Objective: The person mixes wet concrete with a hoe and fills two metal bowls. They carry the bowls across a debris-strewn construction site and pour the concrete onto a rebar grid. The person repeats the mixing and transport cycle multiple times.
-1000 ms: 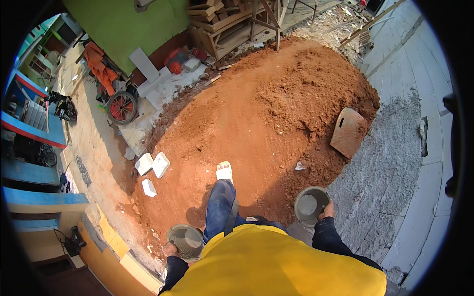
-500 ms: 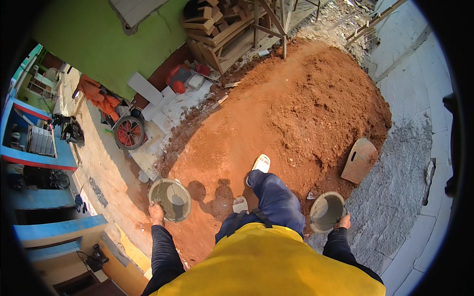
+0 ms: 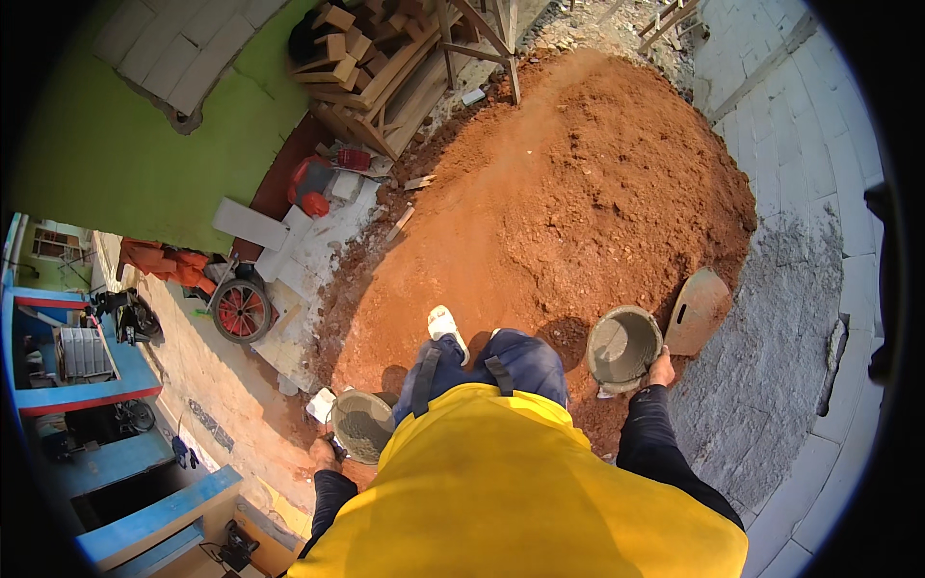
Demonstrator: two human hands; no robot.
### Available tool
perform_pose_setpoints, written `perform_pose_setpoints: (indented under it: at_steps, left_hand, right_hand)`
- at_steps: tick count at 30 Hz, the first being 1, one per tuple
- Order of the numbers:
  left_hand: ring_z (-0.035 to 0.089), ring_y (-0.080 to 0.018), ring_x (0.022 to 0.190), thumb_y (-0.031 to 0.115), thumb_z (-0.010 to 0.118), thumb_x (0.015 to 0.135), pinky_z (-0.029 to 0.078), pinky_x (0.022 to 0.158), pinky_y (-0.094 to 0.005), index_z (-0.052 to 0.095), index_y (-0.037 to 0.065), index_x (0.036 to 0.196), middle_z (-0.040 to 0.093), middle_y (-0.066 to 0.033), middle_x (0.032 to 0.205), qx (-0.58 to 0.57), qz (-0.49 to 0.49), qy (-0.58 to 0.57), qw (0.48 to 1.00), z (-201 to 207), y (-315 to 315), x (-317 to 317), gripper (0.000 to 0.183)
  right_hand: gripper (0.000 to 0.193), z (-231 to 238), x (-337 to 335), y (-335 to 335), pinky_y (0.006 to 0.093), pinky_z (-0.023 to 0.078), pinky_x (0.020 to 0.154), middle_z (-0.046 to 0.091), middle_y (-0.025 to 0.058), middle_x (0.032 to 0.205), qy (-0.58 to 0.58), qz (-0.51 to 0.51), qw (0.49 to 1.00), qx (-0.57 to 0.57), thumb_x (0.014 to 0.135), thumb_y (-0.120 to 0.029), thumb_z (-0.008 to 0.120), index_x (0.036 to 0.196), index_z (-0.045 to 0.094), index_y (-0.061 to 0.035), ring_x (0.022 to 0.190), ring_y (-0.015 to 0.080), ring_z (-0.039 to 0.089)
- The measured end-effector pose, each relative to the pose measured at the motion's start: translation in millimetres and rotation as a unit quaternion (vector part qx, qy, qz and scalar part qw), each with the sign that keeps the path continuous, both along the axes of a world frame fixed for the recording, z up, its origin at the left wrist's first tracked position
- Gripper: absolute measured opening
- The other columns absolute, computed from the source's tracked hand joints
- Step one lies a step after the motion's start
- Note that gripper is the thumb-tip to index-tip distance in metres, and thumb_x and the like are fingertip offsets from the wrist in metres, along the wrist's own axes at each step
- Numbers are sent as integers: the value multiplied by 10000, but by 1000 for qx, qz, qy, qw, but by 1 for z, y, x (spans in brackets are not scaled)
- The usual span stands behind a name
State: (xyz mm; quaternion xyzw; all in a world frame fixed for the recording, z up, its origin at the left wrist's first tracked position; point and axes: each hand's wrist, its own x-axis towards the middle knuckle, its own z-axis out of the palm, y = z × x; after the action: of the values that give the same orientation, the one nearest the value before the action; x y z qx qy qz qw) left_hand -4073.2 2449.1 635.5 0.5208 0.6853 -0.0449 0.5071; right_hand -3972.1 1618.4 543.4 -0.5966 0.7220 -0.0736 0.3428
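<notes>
Through my remote view, the right bucket [image 3: 624, 348] lay forward-left of the right grip [image 3: 662, 370], the left bucket [image 3: 363, 426] forward-right of the left grip [image 3: 323, 453]; each pinched its bucket's edge.

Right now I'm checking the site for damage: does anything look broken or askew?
Yes: at the right, the pale block wall has a ragged dark gap, breaking its face. The slotted board also sits tilted against the reddish soil mound.
</notes>
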Motion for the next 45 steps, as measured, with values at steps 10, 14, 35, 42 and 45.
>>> perform_pose_setpoints:
  at_steps: [10,14,35,42,45]
  left_hand:
    - [556,-212,476,233,500,944,464,440,-358,662,44,850,587,-69,613,9,-130,22,991,-132,43,137,266]
    - [588,-252,527,176,463,919,469,503,-382,659,-13,832,632,-125,658,31,-20,23,999,-142,53,235,285]
    - [617,-315,631,186,580,828,488,583,-452,694,-89,894,676,-182,758,125,-189,-75,971,-332,-21,848,305]
    - [626,-308,655,214,626,798,500,642,-447,679,-69,840,680,-152,790,140,-322,-23,936,-366,-72,1043,290]
    - [534,-204,540,252,655,834,427,508,-383,655,50,824,571,-64,651,22,-205,-17,978,-377,-118,1114,203]
  right_hand:
    - [738,-29,139,81,436,489,915,669,251,1165,-3,-50,999,5,870,-538,665,1144,646,147,1039,370,644]
    - [705,-27,198,67,429,462,899,680,235,1102,31,5,999,-14,893,-558,618,1096,671,115,1010,349,630]
    - [379,-109,584,-29,313,423,398,566,20,597,-278,-186,941,56,902,-455,675,783,606,-101,424,167,538]
    - [403,-156,734,-62,279,452,479,605,14,641,-343,-228,910,-49,871,-505,698,855,643,-106,491,137,556]
    - [421,-170,792,-64,295,431,505,607,17,619,-272,-246,929,-45,861,-491,714,826,658,-76,530,137,560]
